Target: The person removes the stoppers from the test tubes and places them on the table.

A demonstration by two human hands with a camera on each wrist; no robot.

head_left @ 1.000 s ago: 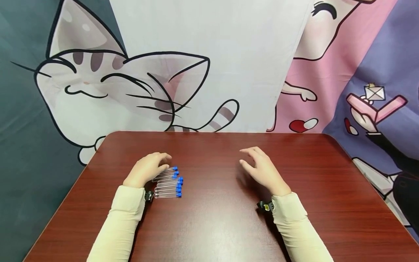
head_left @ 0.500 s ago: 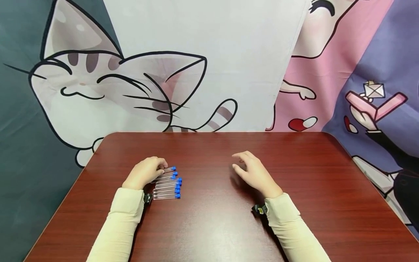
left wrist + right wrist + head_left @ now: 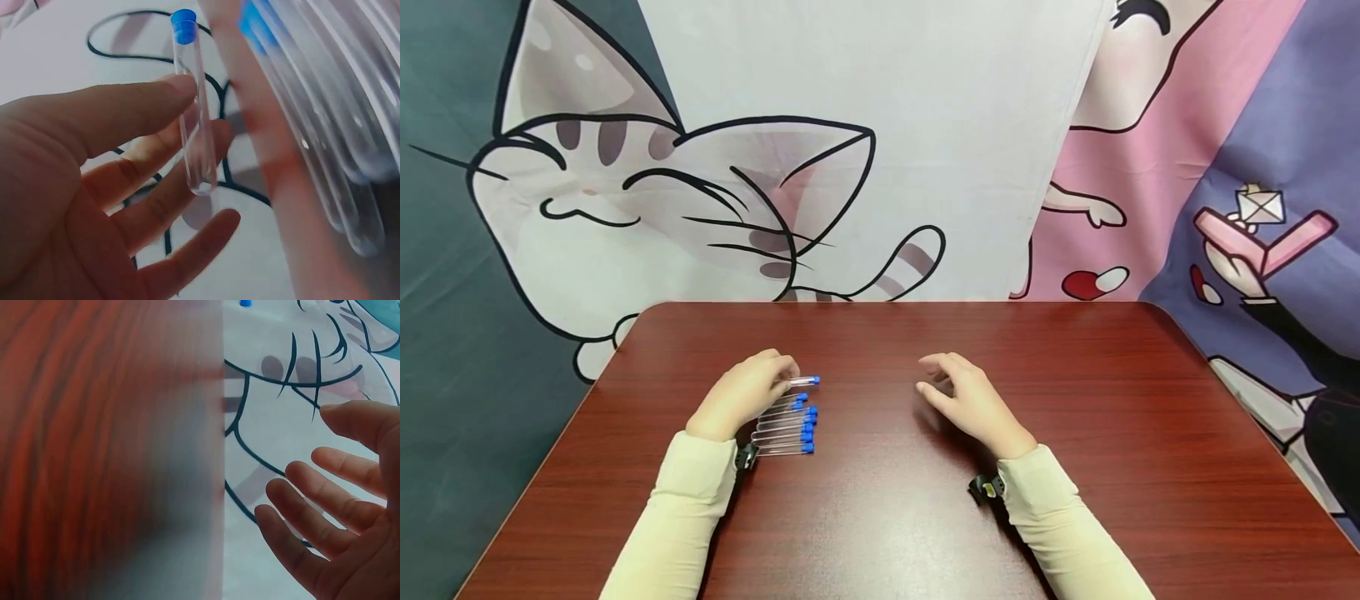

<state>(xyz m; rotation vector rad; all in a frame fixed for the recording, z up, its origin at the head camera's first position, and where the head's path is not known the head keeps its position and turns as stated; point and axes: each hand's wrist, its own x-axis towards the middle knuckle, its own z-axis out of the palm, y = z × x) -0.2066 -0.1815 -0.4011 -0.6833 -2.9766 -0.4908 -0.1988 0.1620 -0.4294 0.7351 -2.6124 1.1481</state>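
My left hand [image 3: 747,390] pinches a clear test tube [image 3: 199,134] with a blue stopper [image 3: 184,26] between thumb and fingers. In the head view that tube points right, at the far end of the row. Several more clear test tubes [image 3: 782,431] with blue stoppers lie side by side on the table under and in front of this hand. The left wrist view shows their rounded ends [image 3: 365,240] close by, blurred. My right hand [image 3: 968,402] hovers over the table to the right, fingers loosely bent and apart, with nothing in it.
The reddish-brown wooden table [image 3: 880,517] spans the view, its far edge close to a printed cloth backdrop [image 3: 985,167] with a cartoon cat. Each wrist bears a small black camera, such as the right wrist's camera [image 3: 987,487].
My left hand has closed on the farthest test tube and lifted it off the row, slightly right and away. My right hand has drifted left, toward the middle.
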